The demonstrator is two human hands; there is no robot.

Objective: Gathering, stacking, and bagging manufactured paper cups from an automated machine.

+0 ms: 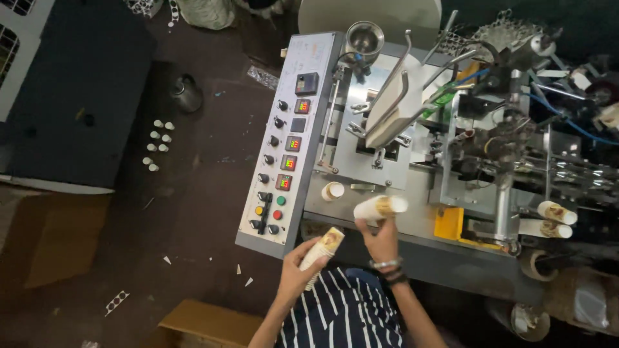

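My left hand [298,265] grips a short stack of nested paper cups [322,250], white with a brown print, held at a slant near the machine's front corner. My right hand [382,241], with bracelets on the wrist, holds a second stack of paper cups [380,207] lying sideways over the machine's grey deck [412,222]. A single paper cup [333,191] stands on that deck just left of the right-hand stack. My striped shirt [342,312] shows below.
A grey control panel [287,138] with knobs, coloured displays and buttons runs along the machine's left side. A metal funnel [364,37] and curved guide rails sit above. More cup stacks [556,218] lie at right. Small cups [158,145] stand on the dark floor; a cardboard box [203,322] is below.
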